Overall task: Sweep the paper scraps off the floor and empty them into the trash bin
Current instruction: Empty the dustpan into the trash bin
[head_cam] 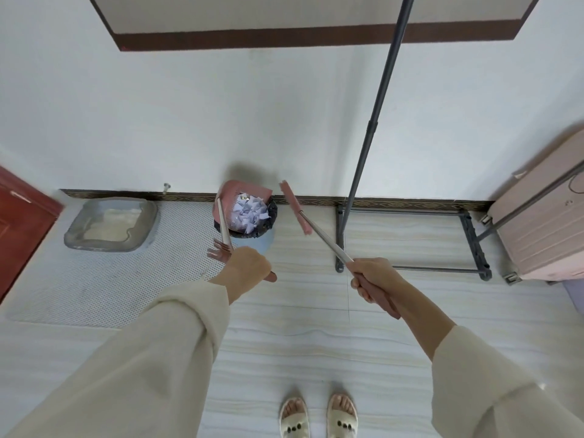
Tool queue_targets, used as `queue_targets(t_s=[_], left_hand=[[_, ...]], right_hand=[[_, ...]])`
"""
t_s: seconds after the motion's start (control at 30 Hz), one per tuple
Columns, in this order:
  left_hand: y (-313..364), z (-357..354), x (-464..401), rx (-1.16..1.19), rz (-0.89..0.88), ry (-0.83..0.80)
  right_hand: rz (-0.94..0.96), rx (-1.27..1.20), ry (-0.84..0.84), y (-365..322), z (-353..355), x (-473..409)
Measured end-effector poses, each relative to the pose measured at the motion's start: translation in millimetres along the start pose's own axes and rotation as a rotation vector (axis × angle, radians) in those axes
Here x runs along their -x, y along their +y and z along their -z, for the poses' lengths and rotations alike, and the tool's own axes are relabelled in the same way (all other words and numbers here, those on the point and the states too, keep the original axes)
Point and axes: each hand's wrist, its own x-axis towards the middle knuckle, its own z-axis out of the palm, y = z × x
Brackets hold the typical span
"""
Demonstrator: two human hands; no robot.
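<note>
My left hand [245,263] grips the long handle of a pink dustpan [241,191], which is tilted over the blue trash bin [259,238] lined with a dark bag. White paper scraps [251,213] lie heaped in the bin's mouth below the pan. My right hand [373,278] holds the pink broom handle; its shaft runs up and left to the pink broom head [295,207], which hangs in the air just right of the bin, close to the wall.
A grey squat toilet pan [112,226] sits in a dotted mat [94,279] at left, beside a red door [19,222]. A grey clothes rack [410,241] and a pink suitcase [543,222] stand at right. My sandalled feet [319,412] are on striped tiles.
</note>
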Motion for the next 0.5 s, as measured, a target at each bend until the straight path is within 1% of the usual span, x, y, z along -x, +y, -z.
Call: queue_targets(t_s=[0.23,0.5], left_hand=[[-9.2,18.3,0.1,-0.010,0.016,0.042],[-19.7,35.9,5.4,-0.075,-0.010,-0.016]], right_hand=[[0.069,-0.033,-0.009,-10.1,2.3,6.9],[0.147,-0.069,-0.025,-14.6,8.4,10.3]])
